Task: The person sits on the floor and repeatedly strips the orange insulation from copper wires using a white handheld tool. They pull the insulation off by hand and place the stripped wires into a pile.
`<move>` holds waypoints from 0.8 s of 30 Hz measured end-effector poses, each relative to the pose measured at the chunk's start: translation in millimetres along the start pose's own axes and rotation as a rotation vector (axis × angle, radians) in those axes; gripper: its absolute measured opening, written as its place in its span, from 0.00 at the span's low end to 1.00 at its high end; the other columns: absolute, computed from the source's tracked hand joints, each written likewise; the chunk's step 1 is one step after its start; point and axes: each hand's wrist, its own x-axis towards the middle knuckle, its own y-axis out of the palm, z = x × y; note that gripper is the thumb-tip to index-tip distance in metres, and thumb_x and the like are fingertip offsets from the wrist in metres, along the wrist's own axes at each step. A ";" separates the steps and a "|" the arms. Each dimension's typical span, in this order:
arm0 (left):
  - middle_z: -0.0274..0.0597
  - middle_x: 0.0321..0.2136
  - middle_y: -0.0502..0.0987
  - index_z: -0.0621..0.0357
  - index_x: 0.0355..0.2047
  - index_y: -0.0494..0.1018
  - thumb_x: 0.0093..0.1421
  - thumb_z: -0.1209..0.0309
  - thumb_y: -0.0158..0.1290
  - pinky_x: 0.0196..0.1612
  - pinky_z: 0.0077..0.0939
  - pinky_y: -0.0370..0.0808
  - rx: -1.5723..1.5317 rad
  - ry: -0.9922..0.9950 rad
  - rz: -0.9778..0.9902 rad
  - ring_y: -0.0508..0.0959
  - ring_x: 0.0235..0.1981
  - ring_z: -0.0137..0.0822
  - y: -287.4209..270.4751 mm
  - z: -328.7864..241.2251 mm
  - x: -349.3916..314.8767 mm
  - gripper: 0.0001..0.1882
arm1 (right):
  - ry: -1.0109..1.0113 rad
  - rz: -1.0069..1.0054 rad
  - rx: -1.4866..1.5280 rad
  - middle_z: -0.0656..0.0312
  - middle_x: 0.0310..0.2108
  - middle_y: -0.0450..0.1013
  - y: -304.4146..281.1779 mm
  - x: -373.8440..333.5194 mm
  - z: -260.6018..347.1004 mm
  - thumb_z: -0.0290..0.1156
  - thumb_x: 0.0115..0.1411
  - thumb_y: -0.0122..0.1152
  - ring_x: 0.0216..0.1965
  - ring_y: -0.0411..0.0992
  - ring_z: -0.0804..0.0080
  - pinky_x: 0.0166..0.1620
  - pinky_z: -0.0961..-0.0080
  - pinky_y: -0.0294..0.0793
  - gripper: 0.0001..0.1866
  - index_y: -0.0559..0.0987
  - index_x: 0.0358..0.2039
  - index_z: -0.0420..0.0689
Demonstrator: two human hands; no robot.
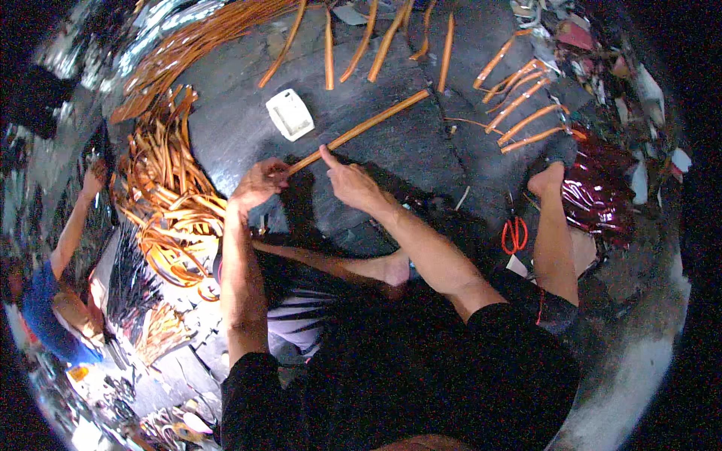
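Note:
My left hand (259, 184) is closed around the near end of a long, straight, orange-brown strip (380, 119). From there the strip slants up to the right over a dark surface. My right hand (352, 183) is beside it, with one digit stretched out and touching the strip just past my left hand. The other fingers of that hand look curled, partly out of sight. A small white rectangular tray (290, 114) lies just beyond my left hand. Left of my left forearm is a big tangled heap of glossy orange-brown strips (169, 199).
Several short strips (329, 56) lie spaced along the far side, with more strips (530, 101) at the right. Red-handled scissors (514, 234) lie near my leg, close to dark red glossy packets (598, 192). Long thin strands (203, 45) fill the far left. Another person (56, 301) sits at left.

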 end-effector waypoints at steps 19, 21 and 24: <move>0.55 0.33 0.78 0.60 0.36 0.74 0.55 0.69 0.56 0.42 0.44 0.74 0.451 0.106 -0.357 0.77 0.38 0.58 -2.1 -4.0 -45.3 0.10 | -0.357 -0.271 0.309 0.49 0.21 0.75 56.6 -11.8 60.8 0.31 0.59 0.56 0.21 0.75 0.55 0.27 0.58 0.74 0.15 0.78 0.48 0.50; 0.55 0.33 0.77 0.59 0.36 0.72 0.56 0.70 0.52 0.41 0.47 0.73 0.467 0.149 -0.321 0.77 0.37 0.58 1.4 14.7 -42.0 0.08 | -0.233 -0.495 0.360 0.51 0.21 0.75 12.8 -28.4 21.0 0.30 0.60 0.56 0.19 0.74 0.59 0.25 0.63 0.72 0.16 0.77 0.50 0.50; 0.57 0.31 0.76 0.60 0.37 0.70 0.60 0.68 0.45 0.37 0.49 0.72 0.536 0.181 -0.275 0.76 0.35 0.61 6.7 -15.6 -41.6 0.10 | -0.065 -0.903 0.362 0.53 0.26 0.77 -52.0 -43.0 -51.6 0.28 0.61 0.55 0.22 0.74 0.68 0.27 0.69 0.72 0.16 0.76 0.50 0.46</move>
